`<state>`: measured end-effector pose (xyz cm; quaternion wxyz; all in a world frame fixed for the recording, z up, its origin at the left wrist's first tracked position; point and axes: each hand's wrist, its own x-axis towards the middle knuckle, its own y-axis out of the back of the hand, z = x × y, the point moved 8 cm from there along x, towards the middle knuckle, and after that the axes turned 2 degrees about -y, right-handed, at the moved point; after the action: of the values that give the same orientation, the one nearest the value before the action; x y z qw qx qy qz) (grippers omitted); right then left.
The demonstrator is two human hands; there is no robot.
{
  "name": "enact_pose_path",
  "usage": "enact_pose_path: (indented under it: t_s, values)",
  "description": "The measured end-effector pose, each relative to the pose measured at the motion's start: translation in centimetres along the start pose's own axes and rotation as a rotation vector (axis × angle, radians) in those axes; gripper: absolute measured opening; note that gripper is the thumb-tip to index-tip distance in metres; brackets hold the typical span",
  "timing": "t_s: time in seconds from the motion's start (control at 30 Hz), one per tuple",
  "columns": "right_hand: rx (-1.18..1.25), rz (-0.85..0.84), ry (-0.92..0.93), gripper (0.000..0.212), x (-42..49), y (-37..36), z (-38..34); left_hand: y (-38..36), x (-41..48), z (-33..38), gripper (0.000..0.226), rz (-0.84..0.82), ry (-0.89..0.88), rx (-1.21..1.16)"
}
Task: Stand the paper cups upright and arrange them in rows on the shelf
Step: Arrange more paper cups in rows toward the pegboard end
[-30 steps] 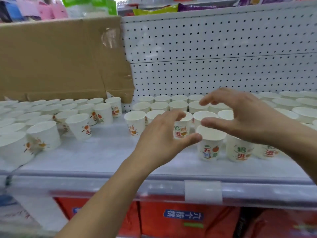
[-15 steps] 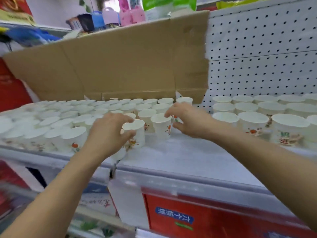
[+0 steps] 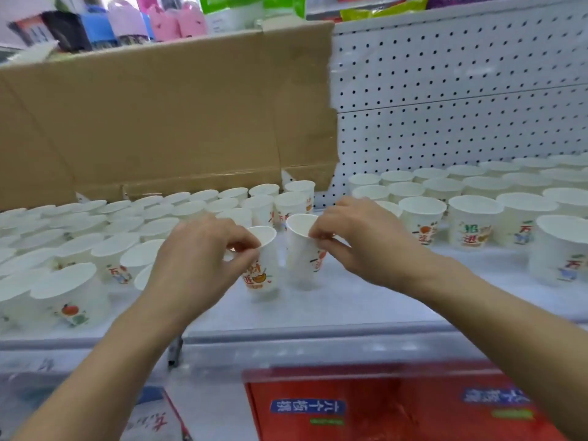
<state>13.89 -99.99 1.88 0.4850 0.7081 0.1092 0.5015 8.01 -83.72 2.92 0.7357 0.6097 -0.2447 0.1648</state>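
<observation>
At the far left a crowded block of white paper cups with small coloured prints (image 3: 95,237) stands mouth-up on the pale grey shop shelf (image 3: 350,300), row behind row, with a sheet of brown corrugated cardboard (image 3: 159,116) leaning behind them; just right of this block the left hand (image 3: 197,259) reaches in from below, its fingers curled and the thumb and fingertips closed in a pinch on the near rim of a white paper cup with an orange and red print (image 3: 264,281); that cup is mouth-up, tipped slightly, in the open strip of shelf between the two blocks, and I cannot tell whether its base rests on the shelf; beside it, close but seemingly not touching, is a second white paper cup with a red print on its side (image 3: 300,253), also mouth-up; the right hand (image 3: 359,240) comes in from the right and pinches the right side of this cup's rim, fingertips bent over the lip and the thumb against the outer wall; further right another block of white printed paper cups (image 3: 471,218) stands upright in rows, running back to the white perforated metal back panel (image 3: 461,90); below the shelf's front edge lies a red carton with a blue label (image 3: 397,405).
</observation>
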Motion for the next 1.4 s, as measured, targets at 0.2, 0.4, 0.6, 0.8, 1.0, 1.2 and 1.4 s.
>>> enact_pose_path:
  t_s: [0.2,0.4,0.6,0.8,1.0,1.2,1.4]
  values:
    - [-0.089,-0.038,-0.162,0.005,-8.3,6.2,5.9,-4.4,1.2,10.4,0.002,-0.081,-0.222,-0.258]
    - [-0.233,-0.171,-0.339,0.003,-11.9,9.5,11.3,-8.7,5.3,18.8,0.007,-0.250,-0.311,-0.298]
    - [-0.213,-0.222,-0.351,0.011,-12.9,9.8,13.5,-10.2,7.0,21.9,0.022,-0.282,-0.322,-0.365]
    - [-0.136,-0.261,-0.302,0.013,-14.0,11.3,15.0,-9.2,6.8,18.9,0.026,-0.278,-0.271,-0.459]
    - [-0.172,-0.271,-0.257,0.004,-14.1,10.2,15.8,-10.5,6.7,19.3,0.007,-0.293,-0.261,-0.432]
    - [-0.175,-0.244,-0.251,0.003,-14.0,10.2,16.7,-11.0,7.2,20.1,0.005,-0.321,-0.231,-0.424]
    - [-0.176,-0.236,-0.246,0.002,-14.3,10.2,16.7,-11.4,7.3,20.5,0.006,-0.312,-0.257,-0.372]
